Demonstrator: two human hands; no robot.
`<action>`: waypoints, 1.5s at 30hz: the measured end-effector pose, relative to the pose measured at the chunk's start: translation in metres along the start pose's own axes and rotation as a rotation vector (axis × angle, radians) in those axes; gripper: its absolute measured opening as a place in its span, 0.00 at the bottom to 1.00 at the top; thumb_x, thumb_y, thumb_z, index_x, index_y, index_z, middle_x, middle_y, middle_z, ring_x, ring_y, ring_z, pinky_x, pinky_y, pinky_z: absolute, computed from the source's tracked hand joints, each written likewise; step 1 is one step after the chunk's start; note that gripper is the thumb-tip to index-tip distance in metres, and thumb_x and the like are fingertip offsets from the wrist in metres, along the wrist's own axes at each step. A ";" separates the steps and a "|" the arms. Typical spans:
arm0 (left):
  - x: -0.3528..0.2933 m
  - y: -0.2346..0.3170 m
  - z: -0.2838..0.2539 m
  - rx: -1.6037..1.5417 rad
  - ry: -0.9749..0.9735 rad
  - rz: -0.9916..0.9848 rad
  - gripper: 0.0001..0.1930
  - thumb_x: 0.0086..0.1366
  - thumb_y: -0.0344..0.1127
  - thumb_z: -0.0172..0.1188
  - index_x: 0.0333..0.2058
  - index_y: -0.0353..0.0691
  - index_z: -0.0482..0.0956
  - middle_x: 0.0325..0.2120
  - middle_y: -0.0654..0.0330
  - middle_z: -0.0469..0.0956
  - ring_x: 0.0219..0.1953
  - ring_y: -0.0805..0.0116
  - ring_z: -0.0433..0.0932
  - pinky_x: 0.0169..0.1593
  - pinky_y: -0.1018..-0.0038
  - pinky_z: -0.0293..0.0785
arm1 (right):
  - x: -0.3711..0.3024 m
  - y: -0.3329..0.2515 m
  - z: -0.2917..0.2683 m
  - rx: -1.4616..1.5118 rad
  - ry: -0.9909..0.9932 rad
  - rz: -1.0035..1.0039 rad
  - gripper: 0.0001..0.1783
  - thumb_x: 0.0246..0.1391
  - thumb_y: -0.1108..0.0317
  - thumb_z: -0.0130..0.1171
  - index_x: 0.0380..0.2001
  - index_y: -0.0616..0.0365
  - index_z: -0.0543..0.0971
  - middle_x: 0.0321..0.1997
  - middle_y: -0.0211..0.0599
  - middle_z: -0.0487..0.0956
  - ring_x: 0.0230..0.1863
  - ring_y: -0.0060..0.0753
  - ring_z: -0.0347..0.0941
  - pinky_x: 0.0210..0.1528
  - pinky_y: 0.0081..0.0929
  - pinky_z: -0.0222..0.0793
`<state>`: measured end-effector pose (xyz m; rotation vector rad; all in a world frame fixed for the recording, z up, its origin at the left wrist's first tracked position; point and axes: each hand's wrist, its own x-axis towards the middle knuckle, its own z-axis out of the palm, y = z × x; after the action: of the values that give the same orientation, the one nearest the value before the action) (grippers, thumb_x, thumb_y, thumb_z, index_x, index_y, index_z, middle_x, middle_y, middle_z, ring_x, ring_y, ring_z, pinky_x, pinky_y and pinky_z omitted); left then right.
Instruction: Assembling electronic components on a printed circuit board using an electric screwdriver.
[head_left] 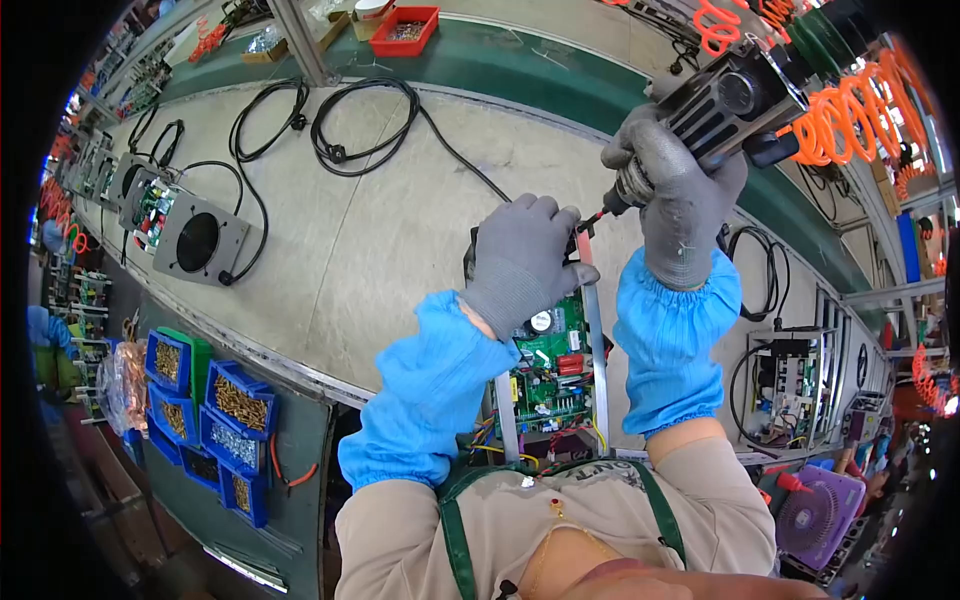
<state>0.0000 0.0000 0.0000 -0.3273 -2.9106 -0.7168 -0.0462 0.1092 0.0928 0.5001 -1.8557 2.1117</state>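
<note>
a: start at the left, what's there?

b: a grey metal box with a round black fan face (198,243) sits on the pale worktop (300,260), a circuit board showing in its open side. lower down stand blue plastic bins (257,515) of small brass-coloured and silvery parts.

a: and moving right?

b: a black power cable with a plug (337,154) lies in a loop, one run leading to the left hand (525,250).

a: what is that hand doing?

b: grey-gloved, blue sleeve above it, it lies back up over the far end of an open unit with silver metal rails and a green circuit board (550,365). the glove hides what's underneath, so i can't tell whether the fingers grip anything.

a: so the unit is right under it?

b: yes, on the worktop, stretching back toward the person's chest between the two sleeves.

a: and the right hand (680,190)?

b: apart from the left, up and to the right of the unit, also grey-gloved, wrapped round the front of a black handheld power driver (725,100). the slim tip points down beside the left fingers, near the right rail's far end; contact i can't make out.

a: further right?

b: coiled orange hoses (845,120), another open metal-framed unit (795,385), and a purple fan (820,510).
</note>
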 end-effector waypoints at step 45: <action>-0.580 -0.352 -0.132 0.494 1.013 -2.058 0.24 0.62 0.52 0.45 0.47 0.40 0.76 0.47 0.49 0.76 0.48 0.48 0.74 0.54 0.60 0.66 | 0.012 -0.019 -0.026 0.412 -0.214 -0.158 0.21 0.50 0.66 0.54 0.47 0.66 0.70 0.29 0.37 0.72 0.28 0.33 0.70 0.37 0.39 0.69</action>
<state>0.4873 -0.4703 -0.1408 2.3126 -1.3206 0.0028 -0.0506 0.1372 0.1121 0.9645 -1.4149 2.4109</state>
